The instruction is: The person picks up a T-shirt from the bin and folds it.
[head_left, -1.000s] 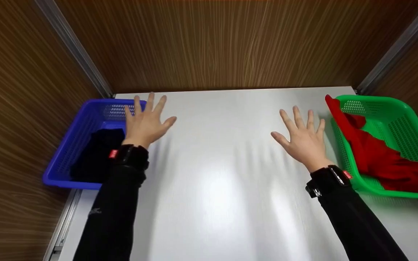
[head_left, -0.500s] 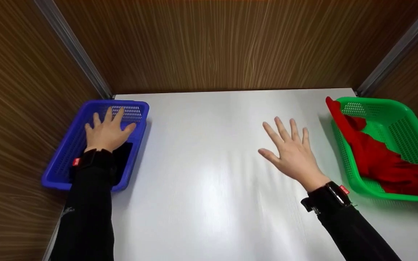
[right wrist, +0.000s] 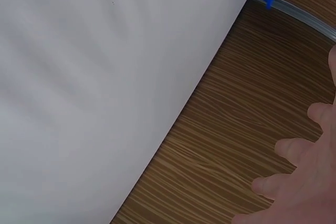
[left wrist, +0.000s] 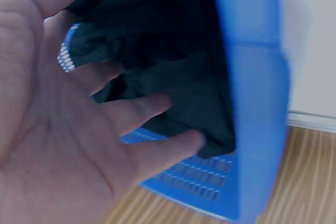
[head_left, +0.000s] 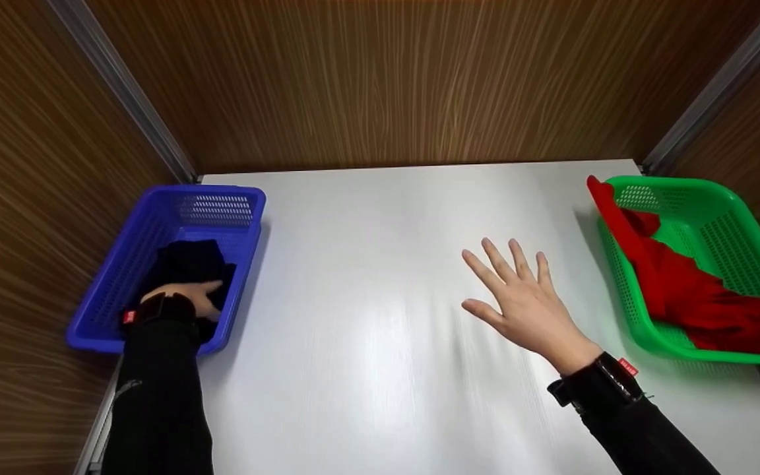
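My left hand (head_left: 185,295) is down inside the blue plastic basket (head_left: 260,211), over a dark, crumpled piece of cloth (head_left: 189,260). Up close in the left wrist view, the fingers of the hand (left wrist: 68,119) are spread and slightly bent in front of the black cloth (left wrist: 173,72). None of them visibly pinches it, though some fingertips are hard to make out. My right hand (head_left: 528,310) hovers above the white table with fingers spread and nothing held. Only part of that hand (right wrist: 304,182) enters the right wrist view.
At the right, a green basket (head_left: 690,188) holds a red cloth (head_left: 690,284), one end of which hangs over its left rim. The white table (head_left: 367,264) lies between both baskets. Wood-grain panels (head_left: 380,86) enclose the back and sides.
My left hand has moved left and down from above the table into the blue basket at the black cloth. My right hand has drifted slightly left and nearer, still spread.
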Demonstrator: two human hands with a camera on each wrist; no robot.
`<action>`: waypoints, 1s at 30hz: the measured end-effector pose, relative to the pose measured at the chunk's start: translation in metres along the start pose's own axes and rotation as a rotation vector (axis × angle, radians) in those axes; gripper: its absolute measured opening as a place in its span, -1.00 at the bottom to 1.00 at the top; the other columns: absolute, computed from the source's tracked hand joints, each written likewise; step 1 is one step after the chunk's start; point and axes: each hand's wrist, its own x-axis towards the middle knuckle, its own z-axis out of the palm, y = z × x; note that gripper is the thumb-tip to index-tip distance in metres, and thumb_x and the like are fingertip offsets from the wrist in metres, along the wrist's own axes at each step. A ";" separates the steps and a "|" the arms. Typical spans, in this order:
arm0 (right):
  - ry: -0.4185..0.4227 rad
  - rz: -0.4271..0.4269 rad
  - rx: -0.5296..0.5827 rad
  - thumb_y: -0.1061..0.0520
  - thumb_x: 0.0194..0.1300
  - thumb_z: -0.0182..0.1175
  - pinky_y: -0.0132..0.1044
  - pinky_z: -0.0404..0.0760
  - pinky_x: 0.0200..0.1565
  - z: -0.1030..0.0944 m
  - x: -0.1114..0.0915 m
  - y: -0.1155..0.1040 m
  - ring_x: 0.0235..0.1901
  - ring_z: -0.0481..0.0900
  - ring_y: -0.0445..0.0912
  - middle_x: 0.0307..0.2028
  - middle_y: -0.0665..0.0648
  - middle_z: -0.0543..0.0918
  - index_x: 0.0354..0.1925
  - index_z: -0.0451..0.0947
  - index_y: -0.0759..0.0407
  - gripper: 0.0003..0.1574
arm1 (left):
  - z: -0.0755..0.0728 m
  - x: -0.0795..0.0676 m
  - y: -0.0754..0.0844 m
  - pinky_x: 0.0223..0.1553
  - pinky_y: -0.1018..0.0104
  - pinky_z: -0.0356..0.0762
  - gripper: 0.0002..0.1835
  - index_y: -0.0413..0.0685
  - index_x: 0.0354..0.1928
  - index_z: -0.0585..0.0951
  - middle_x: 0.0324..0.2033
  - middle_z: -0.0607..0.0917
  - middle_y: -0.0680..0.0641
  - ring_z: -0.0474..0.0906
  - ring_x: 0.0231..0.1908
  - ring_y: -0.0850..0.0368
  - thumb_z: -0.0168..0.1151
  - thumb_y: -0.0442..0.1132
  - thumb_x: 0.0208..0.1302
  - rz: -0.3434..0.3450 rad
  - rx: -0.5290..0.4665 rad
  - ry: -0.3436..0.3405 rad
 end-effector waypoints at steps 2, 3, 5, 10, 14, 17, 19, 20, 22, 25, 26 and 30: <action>-0.003 -0.005 0.000 -0.46 0.40 -0.13 0.43 -0.24 0.28 0.001 -0.001 0.000 0.44 -0.14 0.36 0.52 0.17 0.00 0.55 -0.05 -0.24 -0.10 | 0.004 -0.003 -0.003 0.06 -0.35 0.32 -0.21 -0.11 0.41 0.31 0.30 0.33 -0.45 0.29 0.19 -0.49 0.32 -0.07 0.15 -0.001 0.034 0.010; -0.004 -0.007 -0.002 -0.46 0.40 -0.13 0.43 -0.23 0.28 0.001 -0.002 0.000 0.44 -0.13 0.36 0.52 0.17 0.00 0.55 -0.05 -0.24 -0.10 | 0.007 -0.002 -0.006 0.01 -0.30 0.39 -0.29 -0.15 0.32 0.41 0.21 0.43 -0.44 0.38 0.11 -0.44 0.35 -0.09 0.13 -0.006 0.052 0.021; -0.008 -0.010 -0.007 -0.46 0.40 -0.13 0.44 -0.22 0.27 0.001 -0.003 0.000 0.44 -0.13 0.36 0.52 0.16 0.00 0.55 -0.04 -0.24 -0.10 | 0.010 0.004 -0.012 -0.12 -0.21 0.50 -0.53 -0.24 0.05 0.55 -0.05 0.60 -0.38 0.51 -0.08 -0.32 0.37 -0.16 0.13 0.001 0.103 0.038; -0.021 -0.011 -0.008 -0.44 0.42 -0.14 0.43 -0.23 0.28 0.002 -0.004 0.000 0.45 -0.13 0.34 0.52 0.14 -0.01 0.55 -0.03 -0.24 -0.13 | 0.010 0.025 -0.028 -0.26 -0.10 0.54 -0.96 -0.23 -0.36 0.60 -0.34 0.64 -0.25 0.54 -0.31 -0.10 0.18 -0.44 0.18 0.060 0.139 0.140; -0.023 -0.011 -0.007 -0.43 0.43 -0.15 0.43 -0.22 0.28 0.002 -0.005 0.001 0.45 -0.12 0.33 0.53 0.13 -0.02 0.55 -0.03 -0.24 -0.14 | -0.004 0.034 -0.035 -0.31 -0.04 0.47 -0.83 -0.18 -0.49 0.54 -0.41 0.57 -0.22 0.46 -0.39 -0.08 -0.01 -0.48 0.15 0.141 0.076 0.257; -0.019 -0.010 0.002 -0.42 0.44 -0.15 0.43 -0.20 0.28 0.003 -0.005 0.002 0.45 -0.10 0.33 0.53 0.12 -0.02 0.54 -0.02 -0.24 -0.16 | -0.022 0.036 -0.033 -0.31 -0.07 0.42 -0.89 -0.20 -0.49 0.49 -0.43 0.52 -0.22 0.44 -0.40 -0.15 -0.02 -0.47 0.09 0.198 -0.006 0.399; -0.020 -0.008 0.010 -0.41 0.44 -0.15 0.44 -0.19 0.27 0.004 -0.005 0.002 0.45 -0.09 0.33 0.53 0.12 -0.03 0.54 -0.02 -0.24 -0.16 | -0.034 0.036 -0.028 -0.24 -0.13 0.41 -0.90 -0.25 -0.40 0.50 -0.39 0.52 -0.26 0.46 -0.33 -0.23 -0.02 -0.48 0.10 0.231 -0.075 0.537; -0.021 -0.007 0.015 -0.40 0.44 -0.14 0.44 -0.18 0.28 0.004 -0.006 0.002 0.45 -0.09 0.33 0.53 0.12 -0.04 0.54 -0.02 -0.24 -0.16 | -0.039 0.035 -0.024 -0.15 -0.17 0.40 -0.88 -0.27 -0.32 0.51 -0.32 0.55 -0.30 0.48 -0.25 -0.28 -0.01 -0.48 0.15 0.242 -0.119 0.610; -0.023 -0.004 0.023 -0.39 0.45 -0.13 0.43 -0.18 0.28 0.005 -0.006 0.003 0.45 -0.09 0.33 0.53 0.12 -0.04 0.55 -0.03 -0.23 -0.17 | -0.050 0.033 -0.012 -0.01 -0.18 0.37 -0.86 -0.32 -0.21 0.52 -0.21 0.58 -0.35 0.49 -0.11 -0.34 -0.02 -0.47 0.27 0.250 -0.228 0.763; -0.027 -0.002 0.041 -0.39 0.45 -0.13 0.42 -0.18 0.29 0.007 -0.004 0.002 0.45 -0.09 0.32 0.53 0.12 -0.05 0.55 -0.04 -0.23 -0.16 | -0.069 0.026 0.014 0.15 0.00 0.34 -0.78 -0.32 -0.07 0.56 -0.06 0.62 -0.29 0.49 0.07 -0.22 -0.07 -0.46 0.40 0.260 -0.422 0.979; -0.029 -0.002 0.047 -0.39 0.45 -0.14 0.42 -0.17 0.29 0.008 -0.004 0.002 0.45 -0.09 0.32 0.53 0.12 -0.06 0.55 -0.05 -0.23 -0.16 | -0.075 0.022 0.024 0.17 0.08 0.33 -0.74 -0.30 -0.05 0.58 -0.05 0.63 -0.25 0.49 0.10 -0.15 -0.09 -0.48 0.40 0.276 -0.480 1.052; -0.041 -0.002 0.081 -0.42 0.43 -0.16 0.40 -0.14 0.30 0.010 -0.001 0.000 0.46 -0.12 0.30 0.54 0.11 -0.09 0.56 -0.10 -0.24 -0.13 | -0.100 -0.001 0.064 0.11 0.37 0.32 -0.63 -0.22 -0.09 0.67 -0.12 0.62 -0.08 0.49 0.03 0.11 -0.14 -0.57 0.33 0.404 -0.693 1.250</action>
